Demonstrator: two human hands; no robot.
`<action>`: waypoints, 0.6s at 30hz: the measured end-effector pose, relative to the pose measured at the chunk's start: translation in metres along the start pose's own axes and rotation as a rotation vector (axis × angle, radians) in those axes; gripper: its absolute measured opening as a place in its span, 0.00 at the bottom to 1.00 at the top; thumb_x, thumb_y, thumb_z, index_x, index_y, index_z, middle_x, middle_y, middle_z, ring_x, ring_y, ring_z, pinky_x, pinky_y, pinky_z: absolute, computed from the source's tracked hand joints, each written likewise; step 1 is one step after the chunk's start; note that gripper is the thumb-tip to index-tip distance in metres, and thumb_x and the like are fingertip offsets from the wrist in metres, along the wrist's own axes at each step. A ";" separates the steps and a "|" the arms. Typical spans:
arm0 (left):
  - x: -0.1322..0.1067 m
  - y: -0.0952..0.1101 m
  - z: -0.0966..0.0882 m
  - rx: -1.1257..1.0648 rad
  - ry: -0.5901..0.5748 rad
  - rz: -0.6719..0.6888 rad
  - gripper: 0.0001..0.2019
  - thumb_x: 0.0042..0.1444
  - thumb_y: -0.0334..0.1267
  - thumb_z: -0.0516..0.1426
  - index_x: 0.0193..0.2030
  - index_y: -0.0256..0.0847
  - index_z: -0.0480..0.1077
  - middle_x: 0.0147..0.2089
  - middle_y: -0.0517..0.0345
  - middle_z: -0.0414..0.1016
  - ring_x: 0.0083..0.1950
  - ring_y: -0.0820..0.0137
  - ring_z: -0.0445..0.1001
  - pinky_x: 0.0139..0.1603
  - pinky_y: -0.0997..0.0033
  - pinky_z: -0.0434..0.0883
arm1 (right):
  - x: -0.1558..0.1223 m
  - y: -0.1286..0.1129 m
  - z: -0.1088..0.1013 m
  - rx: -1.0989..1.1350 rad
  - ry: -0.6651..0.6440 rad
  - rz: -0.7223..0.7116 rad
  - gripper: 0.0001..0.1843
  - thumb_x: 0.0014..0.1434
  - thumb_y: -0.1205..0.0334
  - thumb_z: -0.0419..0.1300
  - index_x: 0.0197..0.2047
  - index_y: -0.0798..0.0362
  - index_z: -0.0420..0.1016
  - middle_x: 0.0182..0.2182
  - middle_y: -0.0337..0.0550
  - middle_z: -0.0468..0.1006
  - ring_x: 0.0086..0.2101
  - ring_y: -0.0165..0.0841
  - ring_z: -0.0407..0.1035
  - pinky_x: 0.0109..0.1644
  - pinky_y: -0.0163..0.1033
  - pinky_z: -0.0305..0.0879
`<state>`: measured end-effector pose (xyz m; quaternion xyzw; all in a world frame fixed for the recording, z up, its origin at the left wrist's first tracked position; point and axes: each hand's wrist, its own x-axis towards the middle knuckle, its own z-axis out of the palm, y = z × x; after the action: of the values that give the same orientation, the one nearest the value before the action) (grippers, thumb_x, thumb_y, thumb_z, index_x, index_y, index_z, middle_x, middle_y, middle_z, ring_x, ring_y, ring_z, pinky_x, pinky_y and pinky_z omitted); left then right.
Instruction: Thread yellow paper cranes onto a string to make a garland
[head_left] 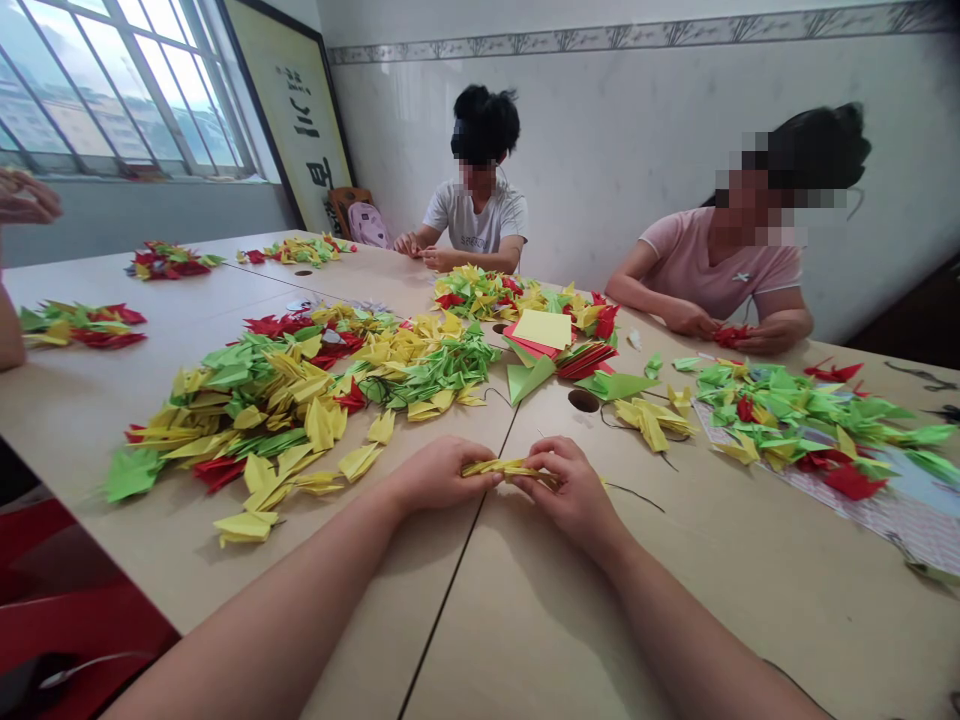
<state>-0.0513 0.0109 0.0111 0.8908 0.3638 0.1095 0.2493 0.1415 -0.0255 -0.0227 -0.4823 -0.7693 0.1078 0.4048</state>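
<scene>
Over the seam of the table, my left hand point(448, 472) and my right hand point(566, 487) both grip a yellow folded paper piece point(499, 467), one at each end. Fingers cover much of it, so its exact shape is partly hidden. A dark thread point(636, 495) trails on the table to the right of my right hand. Just left of my left hand lie loose yellow folded papers point(360, 461). Beyond my hands sit green folded papers point(531, 376) and a stack of flat yellow paper squares point(541, 328) on red ones.
A large heap of folded papers point(315, 385) covers the left middle of the table point(420, 620). Another pile point(817, 420) lies right on a patterned sheet. A round hole point(583, 401) opens in the tabletop. Two people point(480, 215) point(720, 265) sit opposite; another person's arm shows at left.
</scene>
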 end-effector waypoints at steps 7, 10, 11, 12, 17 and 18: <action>0.001 0.004 0.003 0.075 0.020 0.008 0.17 0.52 0.51 0.50 0.30 0.39 0.68 0.27 0.60 0.68 0.29 0.73 0.63 0.28 0.76 0.53 | -0.001 -0.001 0.001 -0.001 -0.018 -0.035 0.05 0.51 0.59 0.60 0.27 0.50 0.71 0.32 0.43 0.72 0.37 0.36 0.65 0.44 0.45 0.62; 0.002 0.003 0.006 0.097 0.058 -0.002 0.19 0.54 0.52 0.48 0.26 0.39 0.68 0.24 0.60 0.67 0.27 0.74 0.61 0.26 0.75 0.52 | 0.000 -0.001 0.001 -0.023 -0.032 -0.045 0.05 0.51 0.58 0.59 0.28 0.50 0.71 0.32 0.43 0.73 0.37 0.36 0.66 0.44 0.45 0.62; 0.003 0.002 0.006 0.093 0.069 -0.007 0.19 0.55 0.51 0.47 0.26 0.38 0.68 0.23 0.60 0.67 0.26 0.75 0.61 0.26 0.75 0.52 | -0.001 -0.002 0.001 -0.035 -0.029 -0.042 0.06 0.51 0.58 0.60 0.30 0.50 0.70 0.33 0.44 0.73 0.38 0.37 0.66 0.44 0.45 0.61; 0.003 0.002 0.006 0.086 0.083 -0.017 0.19 0.56 0.50 0.47 0.26 0.38 0.69 0.23 0.61 0.67 0.26 0.75 0.61 0.26 0.75 0.51 | -0.001 -0.002 0.000 -0.051 -0.022 -0.035 0.07 0.51 0.56 0.60 0.33 0.50 0.70 0.34 0.44 0.73 0.38 0.37 0.66 0.45 0.46 0.61; 0.002 -0.002 0.001 0.068 0.129 -0.111 0.19 0.55 0.50 0.47 0.27 0.39 0.70 0.23 0.61 0.67 0.27 0.74 0.61 0.27 0.74 0.51 | -0.003 0.001 -0.001 -0.136 -0.022 0.014 0.14 0.50 0.55 0.60 0.40 0.50 0.68 0.36 0.45 0.74 0.40 0.39 0.66 0.46 0.47 0.60; 0.002 -0.002 0.000 0.069 0.117 -0.113 0.18 0.55 0.50 0.48 0.28 0.40 0.70 0.24 0.61 0.68 0.28 0.74 0.62 0.27 0.75 0.52 | -0.003 0.002 0.000 -0.141 -0.037 0.020 0.11 0.50 0.56 0.59 0.37 0.50 0.69 0.34 0.44 0.75 0.39 0.38 0.66 0.46 0.46 0.60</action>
<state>-0.0506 0.0134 0.0100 0.8689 0.4311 0.1342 0.2026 0.1435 -0.0271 -0.0246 -0.5153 -0.7775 0.0664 0.3543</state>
